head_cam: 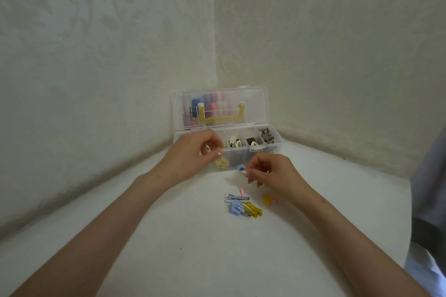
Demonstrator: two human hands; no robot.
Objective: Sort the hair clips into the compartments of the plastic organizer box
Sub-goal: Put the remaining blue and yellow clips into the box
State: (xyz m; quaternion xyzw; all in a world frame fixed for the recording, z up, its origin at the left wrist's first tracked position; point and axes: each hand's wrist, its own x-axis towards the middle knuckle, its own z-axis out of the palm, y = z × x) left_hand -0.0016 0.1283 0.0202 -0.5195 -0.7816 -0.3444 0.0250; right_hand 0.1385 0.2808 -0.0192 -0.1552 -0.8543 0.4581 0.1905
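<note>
A clear plastic organizer box point(277, 146) stands open in the corner, its lid point(255, 103) upright with a yellow handle. Cream, brown and grey clips fill its right compartments. My left hand point(193, 152) hovers at the box's left compartment, fingers pinched on a small yellow clip point(221, 148); a pale yellow clip point(221, 163) shows through the box's front wall below it. My right hand point(270, 173) pinches a small blue clip point(240, 167) just in front of the box. On the white surface lies a pile of clips point(242, 206): blue, mustard, white-grey and pink. Another yellow clip point(267, 199) lies by my right wrist.
The white surface point(193, 248) meets two patterned walls in a corner behind the box. Coloured items show through the lid at the back left point(207, 103). Dark fabric point(429, 188) hangs at the right edge.
</note>
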